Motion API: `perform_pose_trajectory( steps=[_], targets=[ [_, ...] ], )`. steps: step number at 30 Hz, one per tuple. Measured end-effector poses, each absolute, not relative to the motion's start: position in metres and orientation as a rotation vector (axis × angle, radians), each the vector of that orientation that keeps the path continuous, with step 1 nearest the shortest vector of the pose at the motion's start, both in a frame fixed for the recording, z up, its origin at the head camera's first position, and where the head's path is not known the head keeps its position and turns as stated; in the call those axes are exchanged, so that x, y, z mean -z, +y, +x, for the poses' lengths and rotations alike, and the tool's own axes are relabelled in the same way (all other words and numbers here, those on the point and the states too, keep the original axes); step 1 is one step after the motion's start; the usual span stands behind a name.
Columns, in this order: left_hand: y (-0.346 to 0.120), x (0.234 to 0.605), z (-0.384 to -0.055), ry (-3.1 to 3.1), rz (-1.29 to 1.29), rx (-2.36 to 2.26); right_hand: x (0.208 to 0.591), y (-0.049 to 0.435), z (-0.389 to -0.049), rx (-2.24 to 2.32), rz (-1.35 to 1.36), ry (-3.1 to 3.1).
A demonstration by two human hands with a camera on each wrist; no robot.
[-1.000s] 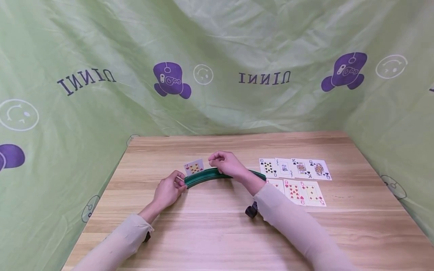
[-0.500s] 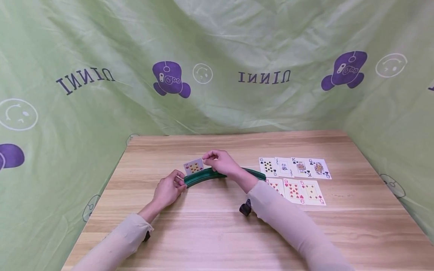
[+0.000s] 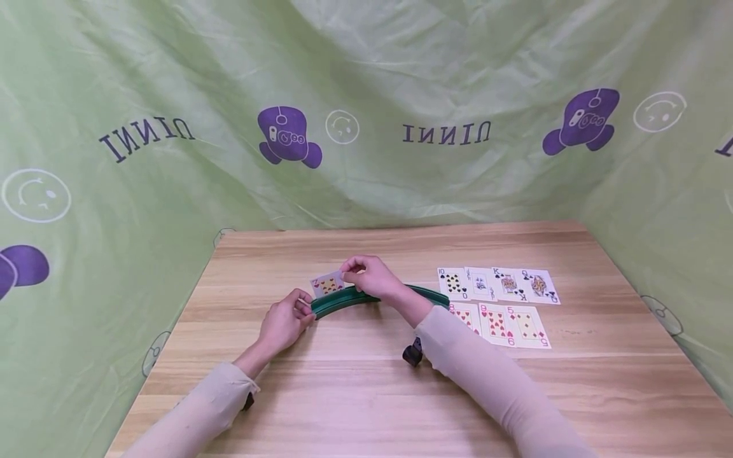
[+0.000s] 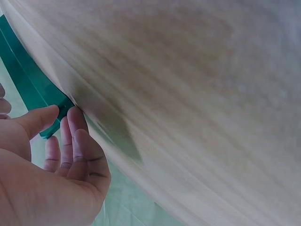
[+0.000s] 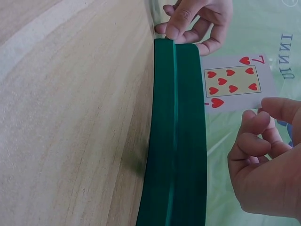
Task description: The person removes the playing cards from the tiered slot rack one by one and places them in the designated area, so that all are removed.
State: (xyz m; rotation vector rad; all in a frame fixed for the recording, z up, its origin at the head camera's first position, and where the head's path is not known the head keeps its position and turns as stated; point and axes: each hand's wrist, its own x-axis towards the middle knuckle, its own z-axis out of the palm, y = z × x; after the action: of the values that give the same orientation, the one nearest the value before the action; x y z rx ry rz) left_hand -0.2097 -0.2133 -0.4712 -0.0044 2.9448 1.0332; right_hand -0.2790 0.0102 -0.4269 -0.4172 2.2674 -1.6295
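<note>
A curved green card holder [image 3: 343, 298] lies on the table, a groove running along its length. My left hand [image 3: 284, 323] pinches its left end, the thumb [image 4: 42, 121] on the near side. Upright in the holder, close to that end, stands a seven of hearts [image 5: 231, 84]. My right hand [image 3: 375, 278] reaches over the holder and pinches the card's upper right corner between thumb and fingers. In the head view the right hand and forearm hide part of the holder's middle. The card's bottom edge is hidden in the holder.
To the right lie face-up cards in two rows: the back row has a ten of spades [image 3: 453, 284] and several picture cards [image 3: 508, 284]. Nearer are a nine of hearts [image 3: 497, 324] and a five of diamonds [image 3: 528, 326]. Green cloth [image 3: 366, 184] surrounds the wooden table [image 3: 343, 394].
My right hand has moved left along the holder, from beside the seven of hearts to its corner, and now pinches it. The left hand stays on the holder's end.
</note>
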Motion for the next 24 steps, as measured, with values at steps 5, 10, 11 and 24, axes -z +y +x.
perform_pose_trajectory(
  steps=[5,10,11,24],
  targets=[
    [-0.213,0.472,-0.210,2.938,-0.013,-1.036,0.427,0.011,-0.281,1.627,-0.395,2.266],
    [-0.213,0.471,-0.209,2.939,-0.010,-1.041,0.424,0.014,-0.282,1.636,-0.382,2.264],
    [-0.213,0.471,-0.209,2.940,-0.008,-1.042,0.423,0.015,-0.282,1.643,-0.384,2.262],
    [-0.215,0.471,-0.209,2.978,0.016,-1.032,0.414,0.032,-0.285,1.672,-0.334,2.264]
  ],
)
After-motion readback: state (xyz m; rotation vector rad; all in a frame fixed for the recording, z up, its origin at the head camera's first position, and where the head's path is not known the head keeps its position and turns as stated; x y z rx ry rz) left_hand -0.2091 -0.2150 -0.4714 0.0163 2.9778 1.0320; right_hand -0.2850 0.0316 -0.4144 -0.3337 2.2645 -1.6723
